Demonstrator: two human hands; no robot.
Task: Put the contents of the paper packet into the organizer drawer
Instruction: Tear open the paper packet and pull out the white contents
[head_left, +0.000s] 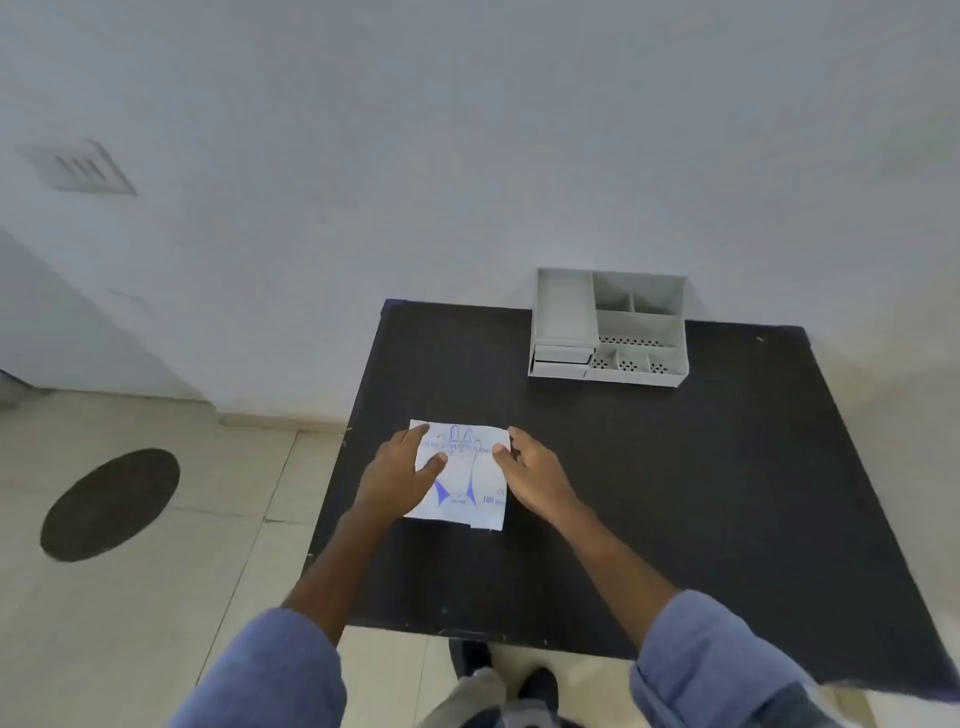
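A flat white paper packet (464, 480) with blue glove print lies on the black table (649, 493), left of its middle. My left hand (402, 475) rests on the packet's left side, fingers spread, thumb on the paper. My right hand (535, 473) touches the packet's right edge, thumb pressing on the paper; whether either hand grips it is unclear. The grey desk organizer (609, 326) stands at the table's far edge against the wall. Its small drawers (562, 359) sit at its front left and look closed.
A white wall rises right behind the table and organizer. The tiled floor on the left carries a dark oval mat (110, 504). My shoes (506, 675) show below the table's near edge. Bare black tabletop spreads to the right of the packet.
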